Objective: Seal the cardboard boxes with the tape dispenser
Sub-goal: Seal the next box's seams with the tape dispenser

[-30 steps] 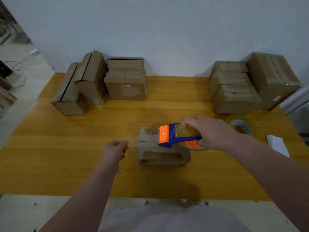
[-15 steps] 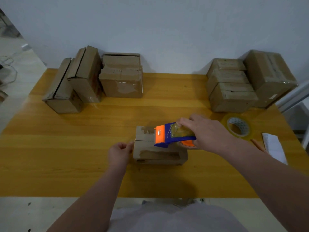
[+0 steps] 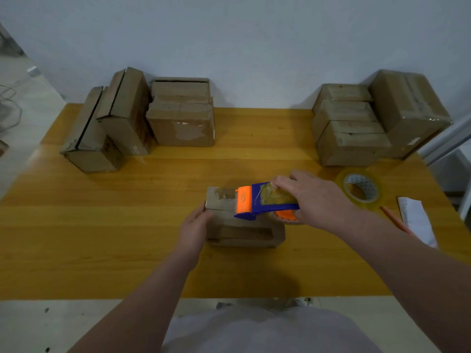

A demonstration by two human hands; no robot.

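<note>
A small cardboard box lies in the middle of the yellow wooden table. My left hand presses against the box's left end, fingers curled on its edge. My right hand grips a blue and orange tape dispenser, held over the top of the box with its orange front end pointing left. The right part of the box top is hidden under the dispenser and my hand.
Several cardboard boxes stand at the back left against the wall, and another stack of boxes at the back right. A spare tape roll, a pencil and a white paper lie at the right.
My left hand moved right from the bare table and took hold of the box's left end. The right hand with the dispenser stayed over the box.
</note>
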